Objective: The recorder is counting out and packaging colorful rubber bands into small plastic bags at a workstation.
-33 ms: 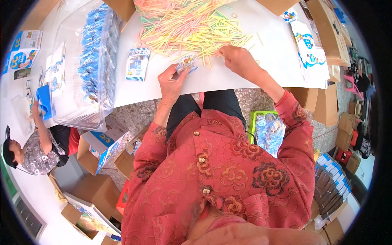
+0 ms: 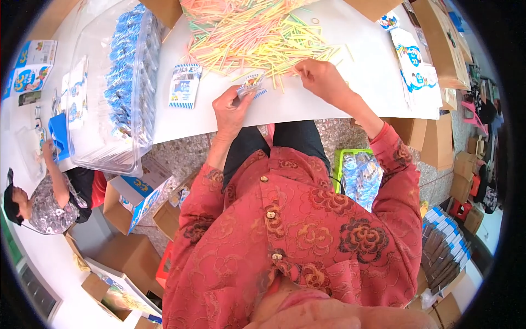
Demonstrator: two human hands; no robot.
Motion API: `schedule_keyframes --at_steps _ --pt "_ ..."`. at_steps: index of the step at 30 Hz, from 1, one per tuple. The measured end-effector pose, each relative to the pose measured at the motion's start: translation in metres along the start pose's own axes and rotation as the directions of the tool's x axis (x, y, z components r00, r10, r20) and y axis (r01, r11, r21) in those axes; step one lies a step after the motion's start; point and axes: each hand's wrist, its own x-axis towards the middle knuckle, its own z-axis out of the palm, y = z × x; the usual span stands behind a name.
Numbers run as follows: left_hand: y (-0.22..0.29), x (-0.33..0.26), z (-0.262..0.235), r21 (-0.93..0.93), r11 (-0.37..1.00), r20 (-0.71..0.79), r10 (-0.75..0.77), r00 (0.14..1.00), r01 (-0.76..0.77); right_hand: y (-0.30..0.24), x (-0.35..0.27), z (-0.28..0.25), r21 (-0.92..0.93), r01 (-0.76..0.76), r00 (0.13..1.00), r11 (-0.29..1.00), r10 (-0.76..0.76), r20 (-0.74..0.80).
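My left hand (image 2: pixel 230 114) pinches a small blue-and-white packet (image 2: pixel 251 83) above the table's near edge. To its right, my right hand (image 2: pixel 326 82) is closed, thumb and fingertips together, at the near side of a big heap of thin pastel sticks (image 2: pixel 257 41) in pink, yellow and green. Whatever lies between those fingertips is too small to make out. Another blue-and-white packet (image 2: pixel 185 86) lies flat on the white table (image 2: pixel 211 96), left of my left hand.
A large clear plastic tub (image 2: pixel 143 104) with rows of blue-and-white packets stands at the left. Printed wrappers (image 2: pixel 408 57) lie at the right. Below the table, a green crate (image 2: pixel 338 167) holds more packets. Cardboard boxes (image 2: pixel 131 257) stand around. A person (image 2: pixel 52 203) sits at far left.
My right hand has shifted slightly to the right. My left hand and the packet in it stay in place.
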Motion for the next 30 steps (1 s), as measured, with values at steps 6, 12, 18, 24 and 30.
schedule_keyframes --at_steps 6,12,18,24,30 --pt "-0.003 -0.001 -0.002 0.023 0.999 0.017 -0.031 0.999 0.031 -0.034 0.019 -0.022 0.758 -0.161 0.987 0.632 0.115 0.114" --pt "0.000 -0.002 0.000 -0.031 0.999 0.035 -0.038 0.999 0.039 -0.068 0.038 -0.024 0.764 -0.007 0.996 0.646 -0.065 0.065" --pt "-0.011 -0.003 0.003 -0.133 0.991 0.015 -0.014 1.000 0.016 -0.076 0.041 -0.020 0.641 0.038 0.986 0.767 -0.132 0.100" --pt "-0.013 -0.002 0.002 -0.105 0.995 0.020 -0.002 1.000 0.004 -0.072 0.045 -0.005 0.482 0.261 0.962 0.836 -0.269 -0.054" --pt "-0.003 -0.002 -0.001 -0.031 0.999 0.042 -0.030 0.999 0.032 -0.070 0.045 -0.008 0.463 0.262 0.962 0.847 -0.265 -0.059"
